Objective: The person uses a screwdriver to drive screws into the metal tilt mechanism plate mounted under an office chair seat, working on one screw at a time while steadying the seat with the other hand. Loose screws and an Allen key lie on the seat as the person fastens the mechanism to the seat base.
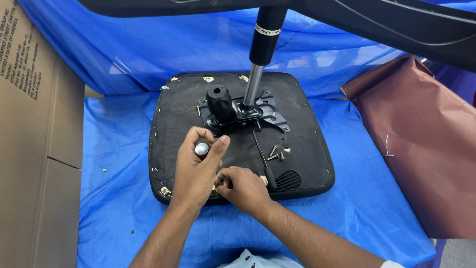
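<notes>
Left hand (pixel 194 171) grips a screwdriver (pixel 202 149) (fist closed); right hand (pixel 243 188) pinches its tip.

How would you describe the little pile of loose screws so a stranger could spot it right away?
Start at the black seat cushion lying underside-up on the blue plastic sheet. Below its central metal plate, right of the thin black lever, lie the loose screws. Unlike the staples along the cushion edge, they are brass-coloured, clustered, and lie unfastened on the fabric.
</notes>
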